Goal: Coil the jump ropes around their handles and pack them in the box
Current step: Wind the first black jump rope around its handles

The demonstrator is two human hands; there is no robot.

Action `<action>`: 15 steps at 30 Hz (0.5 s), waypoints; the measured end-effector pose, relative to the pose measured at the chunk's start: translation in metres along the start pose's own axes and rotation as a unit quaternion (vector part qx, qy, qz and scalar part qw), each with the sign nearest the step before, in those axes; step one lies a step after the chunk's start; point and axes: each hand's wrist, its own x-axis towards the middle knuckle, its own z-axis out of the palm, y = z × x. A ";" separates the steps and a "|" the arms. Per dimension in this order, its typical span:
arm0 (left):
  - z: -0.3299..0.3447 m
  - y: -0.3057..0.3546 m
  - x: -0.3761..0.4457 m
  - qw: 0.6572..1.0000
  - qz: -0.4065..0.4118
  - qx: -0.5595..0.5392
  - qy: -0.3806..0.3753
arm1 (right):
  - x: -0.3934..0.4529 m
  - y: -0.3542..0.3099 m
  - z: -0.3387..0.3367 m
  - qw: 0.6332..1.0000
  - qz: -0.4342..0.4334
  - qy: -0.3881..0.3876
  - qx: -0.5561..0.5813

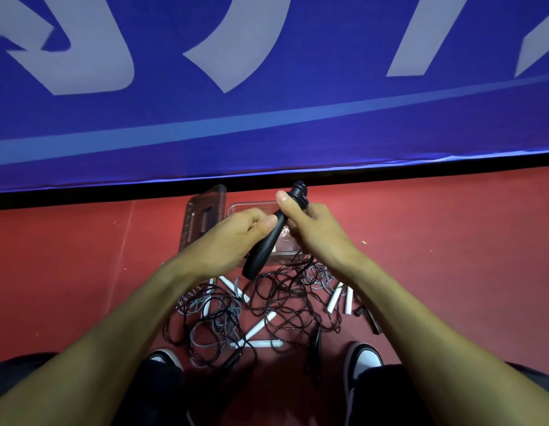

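Both hands hold a pair of black jump-rope handles [264, 247] above the floor, tilted with the tops toward the banner. My left hand [233, 235] grips the lower part; my right hand [310, 229] is closed around the upper part near the knobbed tops. Their thin black rope [285, 290] hangs down into a tangled pile on the red floor. A clear plastic box [251, 209] sits just beyond my hands, mostly hidden by them. Its clear lid [202, 216] lies to the left.
Tangled black and grey ropes with several white handles [334, 299] lie between my feet. More dark handles [370, 319] lie at the right. My black-and-white shoes [363, 364] flank the pile. A blue banner [267, 87] walls off the far side.
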 end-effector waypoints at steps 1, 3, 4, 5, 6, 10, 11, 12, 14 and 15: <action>-0.002 -0.001 0.001 1.000 -0.004 0.006 -0.005 | -0.001 0.000 -0.001 1.000 -0.010 -0.003 -0.014; -0.005 -0.003 0.002 1.000 -0.003 0.025 0.001 | -0.002 0.001 -0.003 0.998 -0.025 -0.012 -0.048; -0.006 -0.003 0.001 0.999 0.001 0.040 0.016 | -0.003 0.002 -0.004 0.997 -0.026 -0.016 -0.069; -0.006 -0.003 0.000 0.997 0.008 0.064 0.037 | -0.003 0.003 -0.004 0.995 -0.024 -0.018 -0.095; -0.007 -0.003 0.000 0.994 0.018 0.088 0.059 | -0.003 0.004 -0.004 0.992 -0.020 -0.018 -0.122; -0.007 -0.001 -0.001 0.987 0.026 0.134 0.088 | -0.004 0.002 0.003 0.984 -0.045 0.006 -0.171; -0.006 0.000 -0.001 0.990 0.019 0.121 0.075 | -0.003 0.001 0.003 0.985 -0.051 0.009 -0.164; -0.005 0.000 -0.001 0.994 0.012 0.094 0.057 | -0.002 0.000 0.004 0.986 -0.052 0.011 -0.159; 0.000 0.000 -0.001 0.996 0.004 0.075 0.038 | -0.001 0.000 0.004 0.987 -0.037 0.016 -0.154; 0.003 0.000 -0.002 0.995 0.005 0.096 0.037 | -0.002 0.001 0.004 0.989 -0.024 0.016 -0.146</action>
